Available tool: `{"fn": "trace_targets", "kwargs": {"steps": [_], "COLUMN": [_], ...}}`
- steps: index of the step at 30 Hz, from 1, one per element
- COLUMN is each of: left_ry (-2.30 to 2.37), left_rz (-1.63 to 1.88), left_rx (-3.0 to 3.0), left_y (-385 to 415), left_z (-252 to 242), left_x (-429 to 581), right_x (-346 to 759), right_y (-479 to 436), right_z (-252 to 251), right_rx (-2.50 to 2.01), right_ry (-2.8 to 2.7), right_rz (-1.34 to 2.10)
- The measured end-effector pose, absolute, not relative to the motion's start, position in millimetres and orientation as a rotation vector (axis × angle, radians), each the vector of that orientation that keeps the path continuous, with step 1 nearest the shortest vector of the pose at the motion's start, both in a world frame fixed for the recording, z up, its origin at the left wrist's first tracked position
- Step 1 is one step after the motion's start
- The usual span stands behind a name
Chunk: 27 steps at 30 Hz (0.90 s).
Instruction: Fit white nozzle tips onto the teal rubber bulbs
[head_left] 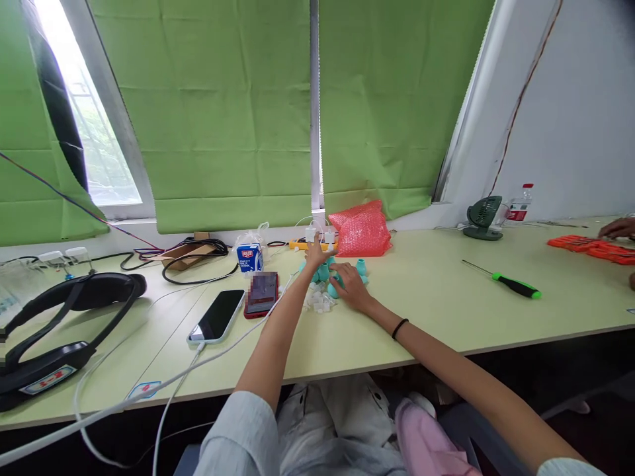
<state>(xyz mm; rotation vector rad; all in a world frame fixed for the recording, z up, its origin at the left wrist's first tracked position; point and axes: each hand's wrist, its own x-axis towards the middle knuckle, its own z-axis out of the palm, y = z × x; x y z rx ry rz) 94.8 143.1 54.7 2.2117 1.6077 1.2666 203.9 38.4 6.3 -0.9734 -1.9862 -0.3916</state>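
My left hand reaches over the far side of a pile of small rounded teal pieces, its fingers spread and pointing toward the white plugs on a power strip. Nothing shows in its grasp. My right hand is at the near right of the pile, fingers stretched out over a teal piece; whether they press on it is hard to see. Small translucent white pieces lie loose just in front of the teal ones. Another teal piece sits right of the pile.
Left of my arms lie a white-edged phone, a red-cased phone and a blue-white drink carton. A black headset is farther left. Behind stands red bubble wrap; rightward, a screwdriver, a fan and another person's hand.
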Motion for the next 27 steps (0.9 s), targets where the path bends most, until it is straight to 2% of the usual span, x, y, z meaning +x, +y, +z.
{"fn": "trace_targets", "kwargs": {"steps": [6, 11, 19, 23, 27], "left_ry": [1.455, 1.428, 1.272, 1.051, 0.882], "left_rz": [1.297, 1.519, 1.984, 1.942, 1.801], "left_rx": [2.181, 2.076, 1.864, 1.968, 2.008], "left_y": [152.4, 138.5, 83.8, 30.3, -12.4], "left_z": [47.2, 54.5, 122.6, 133.8, 112.6], "left_x": [108.1, 97.5, 102.7, 121.3, 111.6], "right_x": [204.6, 205.2, 208.4, 212.3, 214.1], "right_y": [39.0, 37.7, 36.1, 30.7, 26.8], "right_z": [8.7, 9.8, 15.1, 16.1, 13.4], "right_rx": [-0.99, -0.98, -0.921, -0.871, -0.835], "right_ry": [-1.941, -1.884, -1.657, -1.557, -1.511], "right_rz": [-0.362, -0.308, -0.261, -0.199, -0.135]}}
